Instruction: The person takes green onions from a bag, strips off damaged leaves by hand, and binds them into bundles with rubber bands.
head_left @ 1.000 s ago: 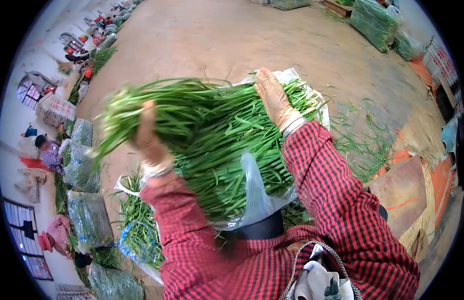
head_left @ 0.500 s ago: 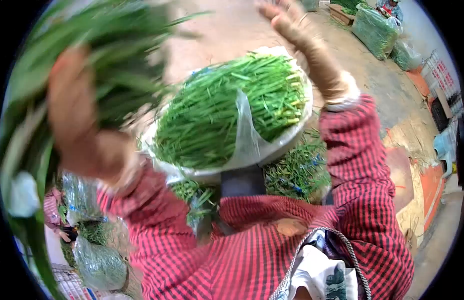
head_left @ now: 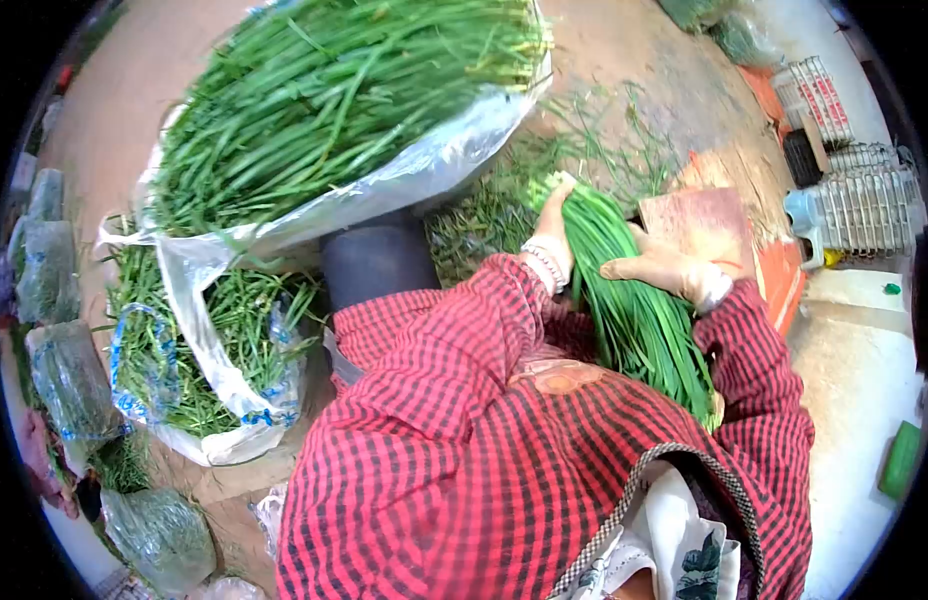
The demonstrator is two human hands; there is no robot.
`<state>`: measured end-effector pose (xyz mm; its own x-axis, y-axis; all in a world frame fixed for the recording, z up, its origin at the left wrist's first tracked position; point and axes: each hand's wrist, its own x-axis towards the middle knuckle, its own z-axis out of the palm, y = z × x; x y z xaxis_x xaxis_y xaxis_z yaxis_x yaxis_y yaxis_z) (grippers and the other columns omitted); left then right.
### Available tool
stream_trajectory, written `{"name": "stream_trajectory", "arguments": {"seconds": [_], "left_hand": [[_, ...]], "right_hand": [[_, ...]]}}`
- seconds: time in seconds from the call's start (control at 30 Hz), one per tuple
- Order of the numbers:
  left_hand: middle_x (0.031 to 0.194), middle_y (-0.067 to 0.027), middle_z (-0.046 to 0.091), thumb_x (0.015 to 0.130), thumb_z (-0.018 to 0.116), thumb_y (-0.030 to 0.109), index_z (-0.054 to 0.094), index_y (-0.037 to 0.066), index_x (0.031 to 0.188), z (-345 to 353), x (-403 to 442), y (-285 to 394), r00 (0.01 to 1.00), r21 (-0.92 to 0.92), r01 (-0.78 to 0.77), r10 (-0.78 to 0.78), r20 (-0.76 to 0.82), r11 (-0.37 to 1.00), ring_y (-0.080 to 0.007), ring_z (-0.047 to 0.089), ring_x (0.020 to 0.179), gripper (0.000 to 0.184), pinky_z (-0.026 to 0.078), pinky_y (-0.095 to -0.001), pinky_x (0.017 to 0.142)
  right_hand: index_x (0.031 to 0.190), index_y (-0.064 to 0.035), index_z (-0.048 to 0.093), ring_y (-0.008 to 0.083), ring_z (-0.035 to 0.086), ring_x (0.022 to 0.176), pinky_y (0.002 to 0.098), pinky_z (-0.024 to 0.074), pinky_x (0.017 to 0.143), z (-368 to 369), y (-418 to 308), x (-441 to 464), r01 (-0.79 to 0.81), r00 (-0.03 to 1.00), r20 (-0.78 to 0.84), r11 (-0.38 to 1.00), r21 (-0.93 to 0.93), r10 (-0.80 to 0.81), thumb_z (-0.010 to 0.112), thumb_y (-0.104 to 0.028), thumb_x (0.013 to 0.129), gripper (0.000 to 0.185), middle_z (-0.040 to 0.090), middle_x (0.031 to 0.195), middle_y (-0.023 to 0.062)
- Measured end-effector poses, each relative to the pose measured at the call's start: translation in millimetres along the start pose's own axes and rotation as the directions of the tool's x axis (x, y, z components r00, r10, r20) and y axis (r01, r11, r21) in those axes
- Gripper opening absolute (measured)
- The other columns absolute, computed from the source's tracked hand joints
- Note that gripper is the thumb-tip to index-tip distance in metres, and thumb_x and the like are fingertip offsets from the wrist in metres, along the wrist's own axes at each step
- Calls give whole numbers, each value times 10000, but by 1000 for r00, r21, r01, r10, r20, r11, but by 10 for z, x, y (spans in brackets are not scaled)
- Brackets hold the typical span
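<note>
Green bunch lies between both hands, before the checked shirt; long axis slants from pale ends back toward torso; left hand clamped on it, nearer those ends; right hand clamped farther down, thumb across leaves.

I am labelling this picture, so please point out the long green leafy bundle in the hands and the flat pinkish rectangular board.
Long green leafy bundle [head_left: 636,322]: head view, middle of its leaves.
Flat pinkish rectangular board [head_left: 700,218]: head view, bare upper surface.
</note>
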<state>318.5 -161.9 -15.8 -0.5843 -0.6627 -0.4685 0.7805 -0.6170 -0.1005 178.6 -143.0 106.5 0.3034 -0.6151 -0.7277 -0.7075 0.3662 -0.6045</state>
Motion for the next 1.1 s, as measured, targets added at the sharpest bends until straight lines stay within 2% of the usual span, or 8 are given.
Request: {"name": "stream_trajectory", "arguments": {"seconds": [0.17, 0.27, 0.43, 0.57, 0.73, 0.83, 0.9, 1.1], "left_hand": [[1057, -114, 665, 900, 494, 557, 632, 89, 1096, -822, 53, -42, 964, 101, 205, -183, -192, 974, -302, 625, 943, 526, 496, -460, 851], [1104, -119, 654, 894, 501, 567, 626, 86, 1130, -1255, 284, -133, 951, -1, 249, -245, -189, 969, -298, 620, 962, 550, 494, -465, 858], [1023, -119, 677, 798, 568, 675, 653, 87, 1114, -1384, 438, -75, 944, 93, 248, -219, -247, 964, -286, 643, 858, 673, 523, -460, 777], [968, -116, 690, 789, 588, 670, 666, 76, 1084, -1006, 342, -65, 937, -170, 326, -342, -70, 930, -274, 653, 772, 668, 544, -432, 718], [987, -82, 666, 790, 677, 491, 632, 92, 1126, -914, 288, -34, 959, 477, 251, -151, -239, 842, -214, 625, 803, 523, 526, -374, 754], [886, -101, 678, 798, 675, 279, 670, 60, 1039, -883, 274, 12, 906, 341, 403, -317, -280, 850, -237, 640, 693, 326, 535, -377, 689], [853, -92, 677, 785, 680, 230, 686, 46, 1013, -751, 266, 136, 929, 481, 357, -251, -271, 801, -220, 635, 680, 294, 534, -360, 670], [825, -60, 660, 807, 650, 157, 651, -2, 1063, 212, -599, 397, 977, 836, 125, -211, -12, 535, -144, 604, 669, 301, 496, -271, 624]], "right_hand": [[1295, -9, 505, 169, 607, 904, 332, 501, 813, -16, 3, 852, -475, 740, 414, 848, -236, 529, 697, -256, 804, 583, 625, 1134, 106], [1274, -13, 529, 203, 622, 939, 332, 480, 862, -115, 991, 1774, 324, 601, 799, 910, -258, 13, 620, -357, 865, 542, 640, 1156, 117], [1210, -20, 551, 257, 636, 912, 362, 500, 810, -172, 805, 2417, -211, 622, 637, 880, -425, 456, 588, -324, 870, 458, 651, 1080, 145], [1159, -26, 569, 300, 648, 890, 387, 516, 769, -162, 789, 2220, -123, 687, 607, 887, -445, 399, 563, -298, 874, 394, 660, 1020, 168], [1180, 23, 513, 391, 654, 819, 436, 532, 711, 443, 391, 1097, 127, 971, 212, 504, -854, 114, 541, -272, 866, 432, 669, 878, 211], [1136, 74, 513, 381, 652, 845, 414, 523, 711, 587, 356, 606, -126, 984, -172, 836, -535, 39, 608, -308, 839, 493, 650, 901, 256], [1120, 49, 530, 319, 656, 904, 356, 502, 760, 647, 796, 554, 277, 860, -424, 957, -81, -285, 642, -303, 844, 462, 656, 942, 212], [1309, -88, 441, 194, 552, 1136, 424, 406, 964, 569, 735, 189, 197, 970, -114, 419, 887, -215, 518, -445, 950, 512, 545, 1260, 47]]}}
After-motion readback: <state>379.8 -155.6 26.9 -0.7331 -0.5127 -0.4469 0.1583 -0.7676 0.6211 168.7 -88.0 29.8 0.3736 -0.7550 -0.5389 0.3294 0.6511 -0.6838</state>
